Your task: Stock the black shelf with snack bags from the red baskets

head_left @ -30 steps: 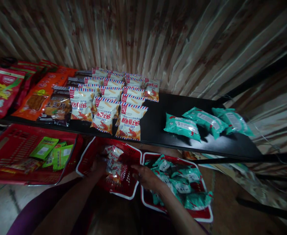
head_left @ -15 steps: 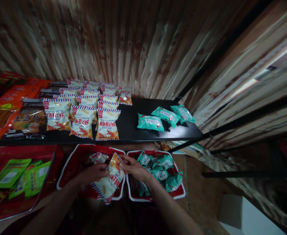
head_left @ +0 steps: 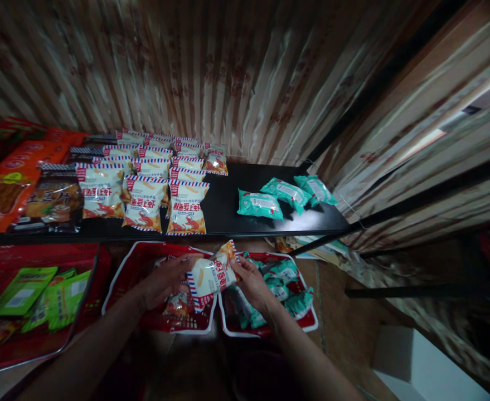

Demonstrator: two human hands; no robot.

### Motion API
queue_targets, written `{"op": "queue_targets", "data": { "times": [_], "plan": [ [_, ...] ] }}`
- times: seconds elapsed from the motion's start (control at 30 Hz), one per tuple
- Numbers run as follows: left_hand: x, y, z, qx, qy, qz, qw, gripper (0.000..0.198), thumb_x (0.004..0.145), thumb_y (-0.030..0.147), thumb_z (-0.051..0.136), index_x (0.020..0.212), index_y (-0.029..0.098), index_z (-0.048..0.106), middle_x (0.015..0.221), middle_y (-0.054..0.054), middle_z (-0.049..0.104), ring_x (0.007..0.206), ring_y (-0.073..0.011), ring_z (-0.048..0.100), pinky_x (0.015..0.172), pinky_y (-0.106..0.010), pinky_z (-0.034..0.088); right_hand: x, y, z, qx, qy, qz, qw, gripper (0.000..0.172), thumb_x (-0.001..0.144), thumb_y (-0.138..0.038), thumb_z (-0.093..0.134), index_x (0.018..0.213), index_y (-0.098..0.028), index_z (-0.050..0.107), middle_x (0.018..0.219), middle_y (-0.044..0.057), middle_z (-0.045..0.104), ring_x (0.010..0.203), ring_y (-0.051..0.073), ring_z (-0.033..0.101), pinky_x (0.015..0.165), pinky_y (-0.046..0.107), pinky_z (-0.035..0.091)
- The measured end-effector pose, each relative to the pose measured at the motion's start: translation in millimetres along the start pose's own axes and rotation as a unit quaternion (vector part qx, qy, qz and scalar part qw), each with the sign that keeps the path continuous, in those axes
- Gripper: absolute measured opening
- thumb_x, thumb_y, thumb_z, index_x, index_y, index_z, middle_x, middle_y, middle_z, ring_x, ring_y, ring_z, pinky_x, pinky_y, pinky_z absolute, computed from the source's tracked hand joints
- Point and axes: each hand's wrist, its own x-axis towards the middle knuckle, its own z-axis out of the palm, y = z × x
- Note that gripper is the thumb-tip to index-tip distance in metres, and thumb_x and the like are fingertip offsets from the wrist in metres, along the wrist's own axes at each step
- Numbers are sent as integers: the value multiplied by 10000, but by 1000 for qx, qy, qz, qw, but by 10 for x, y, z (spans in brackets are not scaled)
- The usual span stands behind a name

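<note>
My right hand (head_left: 248, 278) is closed on one end of a white and orange snack bag (head_left: 209, 277), with the thumb near its printed front. At the bag's other end, the fingers of my left hand (head_left: 167, 282) close on its upper edge. The bag is tilted sideways above the gap between two red baskets with white rims. Under my left hand, the middle basket (head_left: 130, 275) holds a few more bags of this kind, partly hidden by my arm. Below my right hand, the right basket (head_left: 270, 333) contains several teal packets (head_left: 284, 271).
A black shelf (head_left: 223, 214) runs across, carrying rows of matching snack bags (head_left: 188, 207), dark chip bags (head_left: 54, 197), orange bags (head_left: 13, 189) and three teal packets (head_left: 259, 204). Left stands a red basket (head_left: 88, 312) with green packets (head_left: 21, 292). Black shelf posts and a white box (head_left: 432, 362) are at right.
Both hands have raised the snack bag out of the middle basket toward the shelf edge and turned it more sideways. The view has shifted slightly.
</note>
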Motion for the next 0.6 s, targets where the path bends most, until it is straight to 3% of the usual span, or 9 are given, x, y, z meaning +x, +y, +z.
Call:
{"op": "queue_targets", "data": {
  "times": [0.13,0.27,0.43,0.6],
  "plan": [
    [43,-159,6,48,-11,-12,999,665,633,476,746,1179,142,565,1038,-120,697,923,-258,662,762,-350,536,-46,-9,-23,27,41,-18,999,406,593,-508,766,787,-170,653,650,-10,651,560,115,544,584,238,422],
    [64,-200,-5,77,-12,-18,997,627,634,539,719,1088,116,626,1004,-133,704,902,-269,666,753,-362,541,-66,-63,-56,-6,72,-51,996,380,600,-504,758,727,-161,653,599,-24,616,538,112,501,559,238,391],
    [80,-156,16,122,-53,-28,991,595,661,566,679,1054,121,642,1009,-133,707,938,-279,657,748,-363,540,-103,-137,-85,-95,70,-82,990,391,666,-540,686,613,-159,618,536,-34,546,506,100,440,513,228,343],
    [134,-259,83,206,-79,-36,975,497,644,558,672,910,139,662,910,-82,729,878,-264,664,712,-338,531,-89,-129,-66,-127,75,-83,986,414,667,-546,676,540,-162,589,506,-37,514,477,90,391,474,223,292]
  ]
}}
